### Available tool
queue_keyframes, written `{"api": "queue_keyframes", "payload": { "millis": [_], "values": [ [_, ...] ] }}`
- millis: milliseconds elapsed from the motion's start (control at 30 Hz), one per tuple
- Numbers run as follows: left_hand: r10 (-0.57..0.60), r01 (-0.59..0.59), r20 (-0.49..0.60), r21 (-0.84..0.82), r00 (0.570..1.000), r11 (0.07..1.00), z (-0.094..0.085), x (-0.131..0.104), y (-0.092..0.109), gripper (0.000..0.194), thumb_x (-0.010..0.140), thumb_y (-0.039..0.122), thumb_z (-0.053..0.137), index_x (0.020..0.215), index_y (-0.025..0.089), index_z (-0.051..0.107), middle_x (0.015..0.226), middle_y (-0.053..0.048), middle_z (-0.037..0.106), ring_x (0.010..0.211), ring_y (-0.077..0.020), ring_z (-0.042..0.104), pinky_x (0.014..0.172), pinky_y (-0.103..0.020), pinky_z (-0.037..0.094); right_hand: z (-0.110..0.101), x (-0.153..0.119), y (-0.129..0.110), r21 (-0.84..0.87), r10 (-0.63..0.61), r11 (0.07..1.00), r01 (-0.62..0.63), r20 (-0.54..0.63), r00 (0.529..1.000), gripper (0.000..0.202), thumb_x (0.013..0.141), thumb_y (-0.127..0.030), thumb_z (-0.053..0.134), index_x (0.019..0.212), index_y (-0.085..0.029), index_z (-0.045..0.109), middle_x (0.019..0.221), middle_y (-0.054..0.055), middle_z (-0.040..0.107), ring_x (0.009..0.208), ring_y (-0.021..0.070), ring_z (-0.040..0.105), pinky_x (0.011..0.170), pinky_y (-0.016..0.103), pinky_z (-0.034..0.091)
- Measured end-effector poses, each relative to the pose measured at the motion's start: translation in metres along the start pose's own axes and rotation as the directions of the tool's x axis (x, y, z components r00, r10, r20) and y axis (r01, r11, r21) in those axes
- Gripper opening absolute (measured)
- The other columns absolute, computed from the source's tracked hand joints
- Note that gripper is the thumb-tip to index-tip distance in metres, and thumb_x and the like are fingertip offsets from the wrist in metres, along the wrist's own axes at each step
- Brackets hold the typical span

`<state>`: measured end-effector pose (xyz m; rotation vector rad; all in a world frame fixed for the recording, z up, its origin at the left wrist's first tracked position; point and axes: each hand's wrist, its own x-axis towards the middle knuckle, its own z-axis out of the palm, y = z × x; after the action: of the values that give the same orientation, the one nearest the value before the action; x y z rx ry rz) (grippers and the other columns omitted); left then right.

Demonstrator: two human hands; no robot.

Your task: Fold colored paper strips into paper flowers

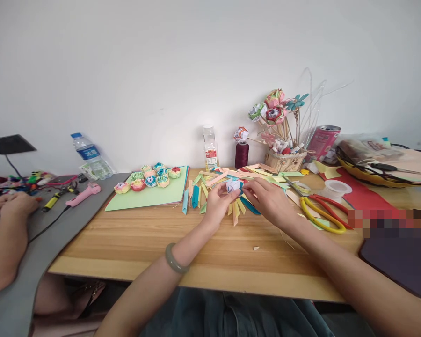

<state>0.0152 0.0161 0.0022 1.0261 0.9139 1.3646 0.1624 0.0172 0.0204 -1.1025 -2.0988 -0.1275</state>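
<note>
Between my two hands, a small white and blue folded paper flower [233, 186] is held above the table. My left hand [218, 202], with a green bangle on its wrist, grips the flower from the left, fingers closed. From the right, my right hand [267, 195] pinches the flower's blue paper edge. Under and behind both hands lie folded paper strips [195, 196] in blue, yellow, green and peach. Several finished paper flowers [150, 181] rest on a light green paper sheet [126, 202] to the left.
Scissors with yellow and red handles [323, 215] lie right of my right hand. Behind stand a glue bottle [210, 150], a purple thread spool [242, 156] and a flower basket [284, 161]. At left, a co-worker's hands [16, 206] are near a pink glue gun [84, 194].
</note>
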Motion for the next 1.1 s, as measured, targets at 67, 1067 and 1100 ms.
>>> {"api": "queue_keyframes", "payload": {
  "millis": [67, 1067, 1100],
  "values": [
    [-0.041, 0.041, 0.016, -0.047, 0.999, 0.998, 0.001, -0.002, 0.002, 0.042, 0.057, 0.031, 0.074, 0.092, 0.014, 0.061, 0.095, -0.007, 0.065, 0.083, -0.0170, 0.061, 0.079, -0.034, 0.048, -0.001, 0.000, -0.002, 0.070, 0.053, 0.996, -0.053, 0.002, 0.999, 0.024, 0.085, -0.029, 0.043, 0.073, -0.016, 0.058, 0.074, 0.008, 0.061, 0.064, 0.0168, 0.053, 0.058, 0.028, 0.039],
    [-0.029, 0.028, -0.014, -0.050, 0.999, 0.998, 0.003, -0.004, 0.004, 0.040, 0.057, 0.031, 0.074, 0.089, 0.014, 0.057, 0.088, -0.005, 0.064, 0.073, -0.0125, 0.062, 0.067, -0.025, 0.048, 0.008, 0.000, -0.001, 0.153, 0.115, 0.979, -0.137, 0.143, 0.983, 0.014, 0.090, -0.027, 0.034, 0.080, -0.020, 0.042, 0.078, 0.005, 0.053, 0.072, 0.0189, 0.052, 0.063, 0.029, 0.041],
    [-0.027, 0.026, -0.013, -0.049, 1.000, 0.998, 0.003, -0.004, 0.004, 0.040, 0.057, 0.031, 0.074, 0.089, 0.014, 0.057, 0.087, -0.004, 0.064, 0.073, -0.0124, 0.062, 0.067, -0.025, 0.048, 0.008, 0.000, -0.001, 0.146, 0.115, 0.980, -0.136, 0.145, 0.983, 0.013, 0.089, -0.027, 0.035, 0.080, -0.020, 0.042, 0.079, 0.006, 0.053, 0.073, 0.0190, 0.052, 0.063, 0.029, 0.041]
  ]
}}
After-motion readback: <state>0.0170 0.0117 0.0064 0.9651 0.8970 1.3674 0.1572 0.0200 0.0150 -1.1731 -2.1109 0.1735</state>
